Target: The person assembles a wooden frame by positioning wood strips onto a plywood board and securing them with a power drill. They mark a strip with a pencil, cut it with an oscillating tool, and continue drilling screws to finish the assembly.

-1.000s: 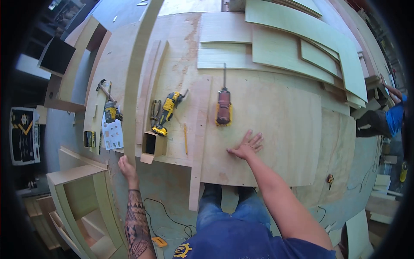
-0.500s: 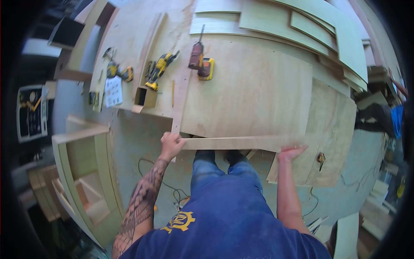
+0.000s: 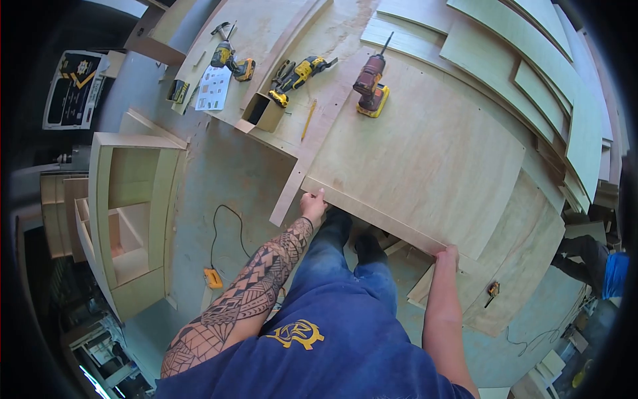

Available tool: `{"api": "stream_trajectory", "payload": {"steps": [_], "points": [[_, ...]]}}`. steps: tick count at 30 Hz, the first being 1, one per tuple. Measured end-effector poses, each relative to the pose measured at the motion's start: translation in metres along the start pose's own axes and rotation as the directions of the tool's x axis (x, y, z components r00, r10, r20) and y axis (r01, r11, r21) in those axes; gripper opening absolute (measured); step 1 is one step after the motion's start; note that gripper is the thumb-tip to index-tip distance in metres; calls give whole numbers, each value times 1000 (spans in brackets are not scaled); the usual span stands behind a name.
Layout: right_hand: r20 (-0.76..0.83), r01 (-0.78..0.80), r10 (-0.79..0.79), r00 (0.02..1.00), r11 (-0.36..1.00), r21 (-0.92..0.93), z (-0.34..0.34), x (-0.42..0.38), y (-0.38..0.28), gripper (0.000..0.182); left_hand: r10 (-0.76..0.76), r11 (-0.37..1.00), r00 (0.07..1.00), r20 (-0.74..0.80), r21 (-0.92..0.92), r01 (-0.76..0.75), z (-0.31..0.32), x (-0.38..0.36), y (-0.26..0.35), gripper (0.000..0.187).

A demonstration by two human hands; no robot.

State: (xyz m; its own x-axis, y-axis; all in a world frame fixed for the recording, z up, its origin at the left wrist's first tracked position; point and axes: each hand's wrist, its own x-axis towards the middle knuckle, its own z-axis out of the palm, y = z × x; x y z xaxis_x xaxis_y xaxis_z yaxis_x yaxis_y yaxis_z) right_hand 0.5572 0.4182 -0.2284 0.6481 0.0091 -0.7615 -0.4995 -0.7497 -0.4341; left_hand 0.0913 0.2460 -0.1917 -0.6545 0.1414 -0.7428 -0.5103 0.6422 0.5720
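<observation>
Both hands grip the near edge of a large plywood panel point(image 3: 425, 159) that lies flat on the workbench point(image 3: 266, 40): the left hand point(image 3: 312, 205) pinches the panel's near-left corner, thumb on top and fingers curled under, and the right hand point(image 3: 447, 256) closes over the same edge toward the near-right corner. Set wide apart like this, the hands look placed to steady or shift the sheet evenly — a single grip would likely let it swing. A narrow wood strip point(image 3: 312, 143) lies along the panel's left edge, its near end jutting off the bench just left of the left hand. On the panel's far-left corner rests a red-and-yellow router point(image 3: 370, 83), lying on its side. Left of the panel, beyond the strip, lie a pencil point(image 3: 308, 118), a yellow power tool point(image 3: 299, 74) and a small open wooden box point(image 3: 260, 113) — its inside is shadowed, and nothing shows in it. Further left lie a yellow drill point(image 3: 229, 58) and a printed sheet point(image 3: 214, 88). Well to the panel's left, on the floor, stands an open cabinet carcass point(image 3: 129, 219) with bare compartments. Offcuts of plywood point(image 3: 531, 60) are stacked beyond the panel's far-right side.
</observation>
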Motion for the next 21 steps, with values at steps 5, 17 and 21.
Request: {"api": "stream_trajectory", "payload": {"steps": [5,17,21], "points": [[132,53,-38,991,992,-111,-8,39,10,55,40,995,994,-106,-84,-49,5,-1,20,23],[152,67,-70,986,997,24,-30,-1,6,49,-77,991,996,-41,-115,72,-8,-4,41,18],[98,74,-72,993,997,-13,-34,-9,4,50,-82,986,996,20,-142,84,-10,8,30,19]]}}
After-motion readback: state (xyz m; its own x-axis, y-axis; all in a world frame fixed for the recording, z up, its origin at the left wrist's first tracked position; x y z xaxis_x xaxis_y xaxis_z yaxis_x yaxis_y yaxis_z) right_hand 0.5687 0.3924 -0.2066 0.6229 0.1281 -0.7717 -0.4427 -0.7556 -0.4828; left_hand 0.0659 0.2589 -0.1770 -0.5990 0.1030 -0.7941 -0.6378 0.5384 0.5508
